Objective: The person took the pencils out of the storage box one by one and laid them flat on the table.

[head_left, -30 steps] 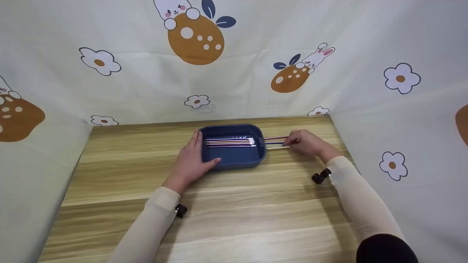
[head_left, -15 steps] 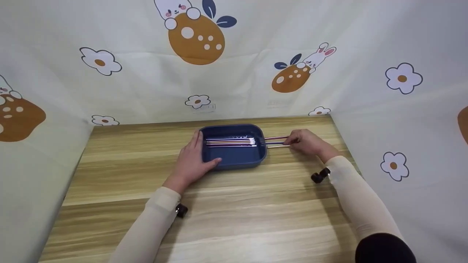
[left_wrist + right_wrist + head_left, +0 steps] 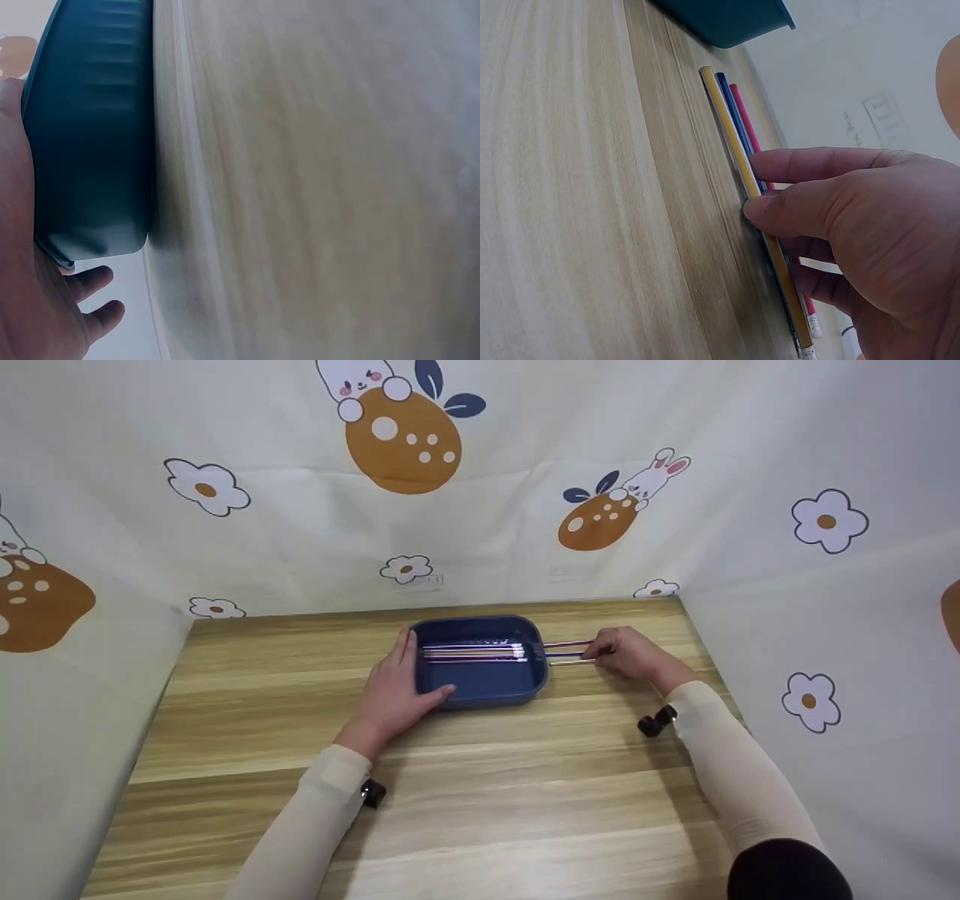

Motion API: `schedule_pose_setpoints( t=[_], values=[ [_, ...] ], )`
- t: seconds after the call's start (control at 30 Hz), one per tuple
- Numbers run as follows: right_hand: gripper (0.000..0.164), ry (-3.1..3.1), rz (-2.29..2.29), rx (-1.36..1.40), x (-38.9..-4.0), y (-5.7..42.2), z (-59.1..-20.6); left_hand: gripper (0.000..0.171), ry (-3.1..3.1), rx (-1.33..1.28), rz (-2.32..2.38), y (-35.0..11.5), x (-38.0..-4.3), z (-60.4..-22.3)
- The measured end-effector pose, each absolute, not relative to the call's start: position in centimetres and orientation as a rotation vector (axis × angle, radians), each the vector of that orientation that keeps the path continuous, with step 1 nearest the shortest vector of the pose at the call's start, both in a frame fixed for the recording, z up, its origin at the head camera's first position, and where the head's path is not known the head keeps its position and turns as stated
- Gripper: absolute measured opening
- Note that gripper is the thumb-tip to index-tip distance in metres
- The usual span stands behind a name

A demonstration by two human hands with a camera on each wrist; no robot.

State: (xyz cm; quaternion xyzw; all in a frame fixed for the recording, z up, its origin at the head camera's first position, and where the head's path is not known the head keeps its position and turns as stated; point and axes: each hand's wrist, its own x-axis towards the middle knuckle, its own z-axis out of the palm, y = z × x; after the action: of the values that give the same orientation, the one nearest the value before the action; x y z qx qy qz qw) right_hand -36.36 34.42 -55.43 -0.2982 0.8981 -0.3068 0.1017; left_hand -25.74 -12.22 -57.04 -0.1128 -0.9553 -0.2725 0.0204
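Note:
In the head view a dark blue plastic basin (image 3: 480,686) stands on the table, with several pencils (image 3: 469,653) lying lengthwise inside, their white eraser ends at the right. The left hand (image 3: 390,694) holds the basin's left end, thumb over the front rim. The left wrist view shows two fingertips (image 3: 105,304) past the basin's end wall. Right of the basin, the right hand (image 3: 885,232) holds a yellow pencil (image 3: 724,112), a blue pencil (image 3: 735,112) and a red pencil (image 3: 744,116) side by side, thumb across the yellow one. Their plain ends point at the basin.
The wood-grain table (image 3: 480,795) extends in front of both arms. A pale cloth (image 3: 300,525) printed with rabbits, oranges and flowers encloses the back and sides. Small black wrist cameras (image 3: 656,722) stick out from both sleeves.
Hands, basin and pencils stay in nearly the same places. At most, the front held pencil's end has shifted slightly away from the basin wall.

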Motion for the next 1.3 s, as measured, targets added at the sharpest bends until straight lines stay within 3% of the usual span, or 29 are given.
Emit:
schedule_pose_setpoints(
  t=[1.3],
  values=[
    [0.021, 2.641, -0.918, -0.657, -35.88, 34.05, -55.25, 0.127, -2.993, -0.340, -0.838, -12.19, -25.79, -56.92]
  ],
)
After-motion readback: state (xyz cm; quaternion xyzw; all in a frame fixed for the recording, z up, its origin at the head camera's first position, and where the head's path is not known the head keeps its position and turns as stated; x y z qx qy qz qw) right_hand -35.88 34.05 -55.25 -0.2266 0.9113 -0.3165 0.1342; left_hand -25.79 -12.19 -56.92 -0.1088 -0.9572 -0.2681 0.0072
